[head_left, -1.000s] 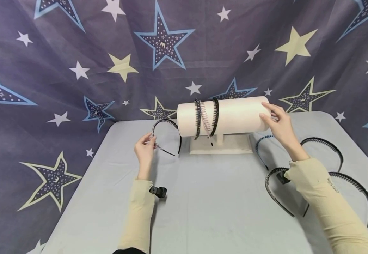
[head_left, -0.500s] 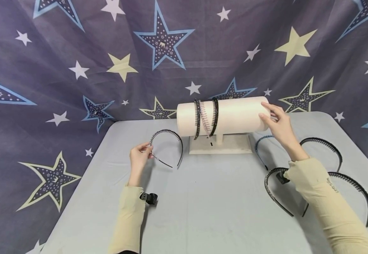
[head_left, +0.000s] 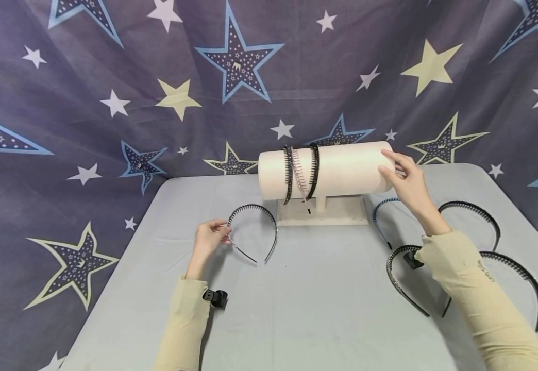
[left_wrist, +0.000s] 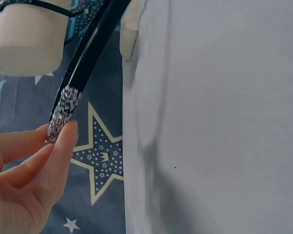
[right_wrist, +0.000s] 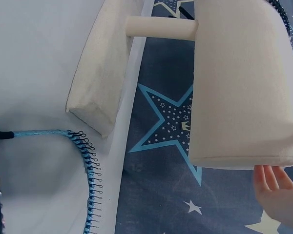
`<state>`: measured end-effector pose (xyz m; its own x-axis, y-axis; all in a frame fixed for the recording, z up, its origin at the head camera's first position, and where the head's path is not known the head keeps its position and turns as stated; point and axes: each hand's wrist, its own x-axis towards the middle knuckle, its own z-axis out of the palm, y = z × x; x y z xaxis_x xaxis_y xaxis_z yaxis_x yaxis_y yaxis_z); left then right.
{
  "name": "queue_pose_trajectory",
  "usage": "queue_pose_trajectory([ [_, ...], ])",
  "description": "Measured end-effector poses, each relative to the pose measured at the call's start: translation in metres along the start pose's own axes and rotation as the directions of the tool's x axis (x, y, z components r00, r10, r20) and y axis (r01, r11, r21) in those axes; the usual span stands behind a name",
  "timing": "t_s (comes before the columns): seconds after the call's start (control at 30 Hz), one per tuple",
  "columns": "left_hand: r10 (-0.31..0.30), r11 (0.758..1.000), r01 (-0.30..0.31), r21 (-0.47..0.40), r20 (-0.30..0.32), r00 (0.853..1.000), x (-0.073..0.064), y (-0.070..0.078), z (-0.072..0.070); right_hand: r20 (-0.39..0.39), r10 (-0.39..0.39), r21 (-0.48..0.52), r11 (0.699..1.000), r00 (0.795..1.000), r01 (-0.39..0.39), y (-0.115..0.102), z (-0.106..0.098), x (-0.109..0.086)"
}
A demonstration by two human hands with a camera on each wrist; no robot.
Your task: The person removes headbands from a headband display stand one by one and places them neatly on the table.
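A dark headband [head_left: 252,207] with silvery glitter along its side stands out over the table, its teeth facing inward. My left hand [head_left: 209,239] pinches it at its left side between thumb and fingers; the left wrist view shows the fingertips on its glittery part [left_wrist: 64,106]. A white cylindrical display stand [head_left: 350,167] carries several headbands [head_left: 314,170] near its left end. My right hand [head_left: 408,180] rests on the stand's right end, the extended fingers touching it. In the right wrist view, fingertips [right_wrist: 271,178] lie against the end of the cylinder.
On the right of the table [head_left: 297,304] lie a blue headband [head_left: 376,216], a black headband [head_left: 477,208] and other dark headbands [head_left: 391,265], partly under my right forearm. The stand's flat base [head_left: 343,212] sits near the back edge. A star-patterned cloth [head_left: 111,206] hangs behind.
My left hand has drawn the headband toward me, away from the cylinder's left end, then shifted it slightly right. My right hand and the stand stay in place.
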<state>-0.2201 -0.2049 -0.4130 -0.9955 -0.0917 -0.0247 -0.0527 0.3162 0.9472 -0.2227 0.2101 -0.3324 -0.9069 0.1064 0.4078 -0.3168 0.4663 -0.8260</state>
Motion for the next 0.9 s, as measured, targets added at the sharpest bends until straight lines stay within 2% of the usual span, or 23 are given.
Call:
queue_pose_trajectory([
  [0.17, 0.013, 0.999, -0.016, 0.033, 0.087, 0.996, -0.004, 0.002, 0.006, 0.003, 0.006, -0.008, 1.000, 1.000, -0.006, 0.000, 0.000, 0.000],
  [0.43, 0.010, 0.997, -0.021, 0.075, 0.151, 0.988, -0.006, 0.004, 0.021, 0.005, 0.007, -0.007, 1.000, 1.000, -0.007, -0.002, 0.000, -0.001],
  [0.7, -0.012, 0.997, -0.007, 0.083, 0.223, 0.975, -0.010, 0.008, 0.043, 0.001, 0.005, 0.002, 1.000, 1.000, -0.005, 0.000, 0.000, -0.001],
  [0.9, -0.018, 0.996, -0.005, 0.089, 0.256, 0.966, -0.013, 0.013, 0.063, 0.003, 0.014, 0.007, 1.000, 1.000, -0.014, 0.015, 0.000, 0.005],
])
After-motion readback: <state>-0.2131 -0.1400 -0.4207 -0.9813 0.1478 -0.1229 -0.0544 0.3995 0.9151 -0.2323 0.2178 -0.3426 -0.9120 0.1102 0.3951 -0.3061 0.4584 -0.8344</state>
